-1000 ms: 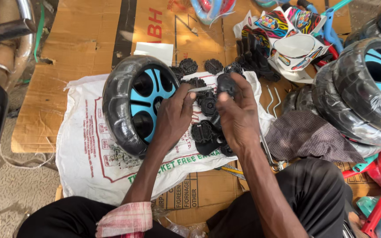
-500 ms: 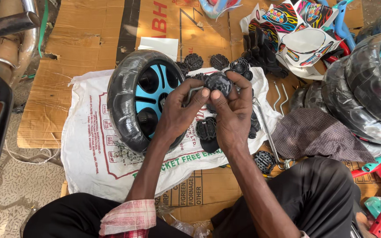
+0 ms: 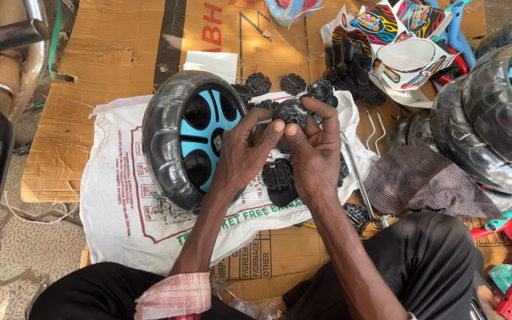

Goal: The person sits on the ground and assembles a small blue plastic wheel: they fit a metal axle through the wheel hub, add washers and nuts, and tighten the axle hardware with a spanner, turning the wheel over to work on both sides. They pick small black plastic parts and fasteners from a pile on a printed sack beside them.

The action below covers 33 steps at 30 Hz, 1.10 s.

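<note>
Both hands together on one part: left hand [image 3: 241, 157] & right hand [image 3: 312, 157] pinch a round black plastic hub cap [image 3: 290, 111] betw fingertips, held above the white woven sack [image 3: 120, 201]. Black toy wheel w/ blue spokes [image 3: 188, 139] leans just left of left hand, on sack's upper edge. More black caps [image 3: 280, 178] lie under the hands; sack sits on cardboard [image 3: 78, 65]

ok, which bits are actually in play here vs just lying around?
In play:
- left hand and right hand, both on the round black cap
- black and blue wheel beside them

Lying about:
- spare black caps
- sticker sheet
- wrapped wheels
- brown cloth
- metal rod
</note>
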Tool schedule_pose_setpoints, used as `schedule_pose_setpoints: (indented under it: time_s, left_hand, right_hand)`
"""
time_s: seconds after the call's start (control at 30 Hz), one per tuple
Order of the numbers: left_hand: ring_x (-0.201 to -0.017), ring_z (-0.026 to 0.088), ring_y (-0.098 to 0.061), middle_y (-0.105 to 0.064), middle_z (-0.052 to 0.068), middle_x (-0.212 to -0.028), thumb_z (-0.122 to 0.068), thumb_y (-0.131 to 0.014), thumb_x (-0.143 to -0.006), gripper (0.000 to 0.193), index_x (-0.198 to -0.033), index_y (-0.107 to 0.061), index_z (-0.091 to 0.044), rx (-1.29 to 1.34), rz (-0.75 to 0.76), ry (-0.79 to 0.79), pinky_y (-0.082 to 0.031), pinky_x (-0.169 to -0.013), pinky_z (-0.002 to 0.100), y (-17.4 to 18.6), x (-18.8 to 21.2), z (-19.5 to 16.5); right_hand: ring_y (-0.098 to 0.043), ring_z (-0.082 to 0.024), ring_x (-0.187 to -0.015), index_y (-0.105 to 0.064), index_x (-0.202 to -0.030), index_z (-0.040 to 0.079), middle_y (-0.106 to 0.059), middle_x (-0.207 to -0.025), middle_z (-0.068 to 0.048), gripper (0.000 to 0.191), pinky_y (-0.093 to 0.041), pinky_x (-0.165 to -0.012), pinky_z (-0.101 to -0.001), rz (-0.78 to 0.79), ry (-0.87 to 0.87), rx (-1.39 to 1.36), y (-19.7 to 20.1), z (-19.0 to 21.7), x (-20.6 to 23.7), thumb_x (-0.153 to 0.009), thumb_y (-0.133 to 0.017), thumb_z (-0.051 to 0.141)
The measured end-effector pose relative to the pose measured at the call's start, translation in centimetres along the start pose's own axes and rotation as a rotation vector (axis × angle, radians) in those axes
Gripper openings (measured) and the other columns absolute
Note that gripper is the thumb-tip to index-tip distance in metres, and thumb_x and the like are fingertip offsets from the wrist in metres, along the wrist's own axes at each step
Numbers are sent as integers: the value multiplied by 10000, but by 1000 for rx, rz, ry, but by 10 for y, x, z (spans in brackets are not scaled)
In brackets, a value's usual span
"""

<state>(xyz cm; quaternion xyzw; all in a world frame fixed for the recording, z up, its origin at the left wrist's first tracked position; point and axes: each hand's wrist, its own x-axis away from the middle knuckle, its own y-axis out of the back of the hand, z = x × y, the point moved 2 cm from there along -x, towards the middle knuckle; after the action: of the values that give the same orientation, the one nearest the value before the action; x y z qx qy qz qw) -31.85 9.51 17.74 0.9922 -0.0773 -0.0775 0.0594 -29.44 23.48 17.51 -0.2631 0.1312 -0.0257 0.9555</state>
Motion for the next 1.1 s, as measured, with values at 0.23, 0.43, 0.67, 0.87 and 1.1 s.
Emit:
schedule_pose_setpoints:
  time_s: [0.23, 0.43, 0.67, 0.87, 1.1]
  left_hand:
    - [-504, 55, -459, -501, -28, -526, -559, -669, -916, 472, -1018, -749, -106, -63, -99, -16, -343, -482, 301, -9, -1, -10]
    - [-565, 84, -613, -653, 3, -587, -562, -676, -871, 503, -755, -706, -73, -81, -233, 89, -464, -529, 296, -21, -9, -15]
    - [-511, 106, -537, -563, -26, -531, -518, -695, -842, 469, -652, -640, -92, -148, -291, 89, -410, -546, 332, -26, -10, -20]
    - [-459, 108, -407, -447, -11, -458, -498, -716, -833, 556, -531, -524, -73, -131, -338, 134, -314, -474, 338, -28, -10, -18]
    - [-446, 102, -362, -395, -17, -451, -448, -726, -847, 572, -510, -477, -59, -138, -327, 111, -269, -456, 348, -27, -9, -17]
  right_hand:
    - [-677, -222, -1154, -523, -1357, 90, -667, -1275, -147, 373, -588, -1036, -408, 42, -129, -130, 9, 2, -3, -1020, -617, -39]
    - [-668, -253, -1171, -538, -1361, 100, -674, -1269, -158, 373, -570, -1031, -435, 9, -180, -185, 13, -3, -3, -1019, -601, -36]
    - [-668, -237, -1104, -534, -1388, 113, -676, -1193, -150, 385, -581, -991, -411, -102, -135, -344, 5, -20, 7, -1034, -602, -21]
    - [-674, -212, -1080, -543, -1371, 103, -688, -1165, -136, 372, -591, -971, -376, -204, -186, -357, 1, -22, 15, -1014, -591, 11]
    - [-682, -203, -1034, -521, -1478, 97, -670, -1153, -57, 510, -594, -972, -366, 30, -417, -514, 29, -14, 1, -998, -666, 5]
